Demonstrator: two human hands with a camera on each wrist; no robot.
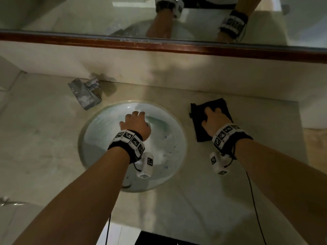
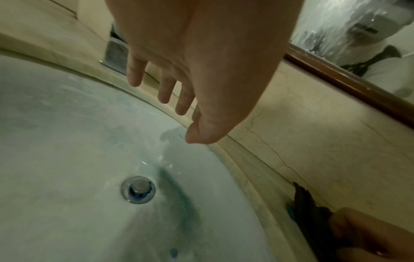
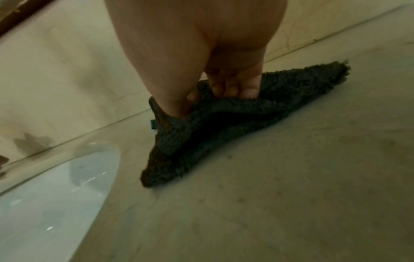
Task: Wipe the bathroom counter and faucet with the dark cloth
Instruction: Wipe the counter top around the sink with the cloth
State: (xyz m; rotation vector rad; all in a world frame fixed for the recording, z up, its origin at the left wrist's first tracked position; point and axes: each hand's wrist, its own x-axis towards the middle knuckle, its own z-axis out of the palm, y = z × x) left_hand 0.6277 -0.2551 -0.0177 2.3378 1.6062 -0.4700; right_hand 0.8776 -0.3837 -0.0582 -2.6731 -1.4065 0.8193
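Observation:
The dark cloth (image 1: 198, 110) lies on the beige stone counter (image 1: 230, 191) just right of the round white sink (image 1: 168, 156). My right hand (image 1: 212, 115) is on it. In the right wrist view the thumb and fingers (image 3: 226, 90) pinch a raised fold of the cloth (image 3: 224, 133), whose edges still lie on the counter. My left hand (image 1: 136, 117) hovers over the back of the basin with its fingers (image 2: 165, 92) hanging straight and holding nothing. The drain (image 2: 138, 189) sits below it. A grey, stained boxy fixture (image 1: 85, 92) stands at the sink's back left; no spout is clear.
A mirror with a brown wooden lower frame (image 1: 159, 43) runs along the wall behind the counter, above a pale backsplash (image 1: 194, 71). The counter ends at its right edge (image 1: 300, 131). Blue-green stains mark the basin (image 2: 177, 195). Black cables (image 1: 254, 200) hang from my wrists.

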